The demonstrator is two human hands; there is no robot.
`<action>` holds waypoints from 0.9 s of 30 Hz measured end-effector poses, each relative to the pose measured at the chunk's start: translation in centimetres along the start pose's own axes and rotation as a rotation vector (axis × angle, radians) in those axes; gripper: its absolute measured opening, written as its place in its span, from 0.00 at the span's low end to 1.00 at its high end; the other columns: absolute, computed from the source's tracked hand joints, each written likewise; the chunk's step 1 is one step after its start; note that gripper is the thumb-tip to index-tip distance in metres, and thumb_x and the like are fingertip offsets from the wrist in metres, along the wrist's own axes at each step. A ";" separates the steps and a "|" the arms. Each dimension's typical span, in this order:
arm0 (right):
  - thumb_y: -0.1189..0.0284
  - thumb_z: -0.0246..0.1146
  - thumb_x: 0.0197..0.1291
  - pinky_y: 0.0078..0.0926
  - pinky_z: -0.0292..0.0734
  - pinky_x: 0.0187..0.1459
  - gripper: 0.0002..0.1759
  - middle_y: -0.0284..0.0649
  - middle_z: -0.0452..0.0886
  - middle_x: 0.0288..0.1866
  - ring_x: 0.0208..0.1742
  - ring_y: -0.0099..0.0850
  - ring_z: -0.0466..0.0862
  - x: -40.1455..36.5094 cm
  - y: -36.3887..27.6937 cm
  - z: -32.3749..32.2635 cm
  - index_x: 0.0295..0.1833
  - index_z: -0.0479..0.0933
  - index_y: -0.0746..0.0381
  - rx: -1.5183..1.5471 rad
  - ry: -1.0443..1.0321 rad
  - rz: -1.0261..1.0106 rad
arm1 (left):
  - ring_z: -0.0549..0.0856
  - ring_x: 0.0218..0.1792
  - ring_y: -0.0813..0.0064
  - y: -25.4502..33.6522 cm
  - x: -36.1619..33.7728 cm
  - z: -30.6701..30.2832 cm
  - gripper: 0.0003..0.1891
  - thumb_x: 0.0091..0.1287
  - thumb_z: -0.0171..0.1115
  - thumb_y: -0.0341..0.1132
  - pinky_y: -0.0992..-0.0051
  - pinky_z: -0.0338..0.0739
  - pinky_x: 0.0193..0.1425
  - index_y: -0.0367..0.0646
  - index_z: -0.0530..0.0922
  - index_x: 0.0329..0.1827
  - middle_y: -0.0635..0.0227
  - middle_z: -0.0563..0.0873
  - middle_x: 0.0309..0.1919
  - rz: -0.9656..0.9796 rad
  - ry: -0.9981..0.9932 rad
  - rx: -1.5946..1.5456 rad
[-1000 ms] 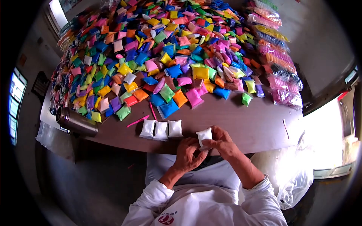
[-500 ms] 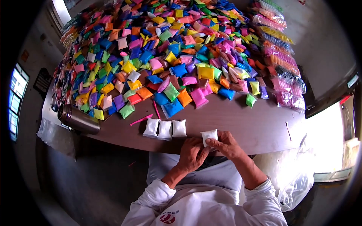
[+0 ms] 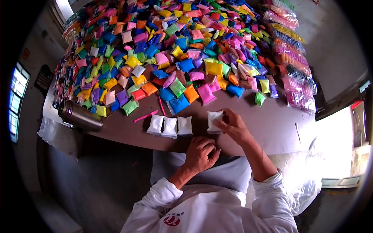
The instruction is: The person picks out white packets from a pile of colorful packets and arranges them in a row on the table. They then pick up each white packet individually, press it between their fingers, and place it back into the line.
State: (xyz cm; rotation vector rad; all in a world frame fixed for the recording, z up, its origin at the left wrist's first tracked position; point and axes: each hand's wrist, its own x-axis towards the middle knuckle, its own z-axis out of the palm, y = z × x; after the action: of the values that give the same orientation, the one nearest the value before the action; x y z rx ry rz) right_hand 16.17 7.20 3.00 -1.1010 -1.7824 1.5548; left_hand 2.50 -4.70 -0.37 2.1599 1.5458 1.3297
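My right hand grips the right side of a small white packet between thumb and fingers, at the near part of the table. To its left, three similar white packets stand in a row: a left one, a middle one and a right one. My left hand rests at the table's near edge, its fingers curled in and nothing visible in them. Behind the row lie a pink plastic stick and a second pink stick.
A large heap of colourful packets covers the back of the table. At the left edge a metal flask lies on its side. Bundled bags of packets line the right side. A thin stick lies near the right edge.
My right hand has moved the white packet forward, from the table's edge to a place right of the row. My left hand has come away from the packet and curled up.
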 end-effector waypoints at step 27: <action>0.70 0.63 0.53 0.32 0.77 0.38 0.16 0.47 0.82 0.31 0.33 0.40 0.83 1.2 0.4 3.6 0.46 0.73 0.67 -0.352 0.136 -0.211 | 0.78 0.38 0.64 0.0 -0.5 0.6 0.05 0.52 0.64 0.32 0.66 0.72 0.45 0.41 0.77 0.26 0.66 0.80 0.35 0.016 0.035 0.075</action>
State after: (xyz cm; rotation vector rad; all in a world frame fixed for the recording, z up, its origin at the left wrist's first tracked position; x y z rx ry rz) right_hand 12.68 6.29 1.71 -1.1026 -2.0505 1.0438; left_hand 2.86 -4.95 -1.03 2.2086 1.6205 1.3418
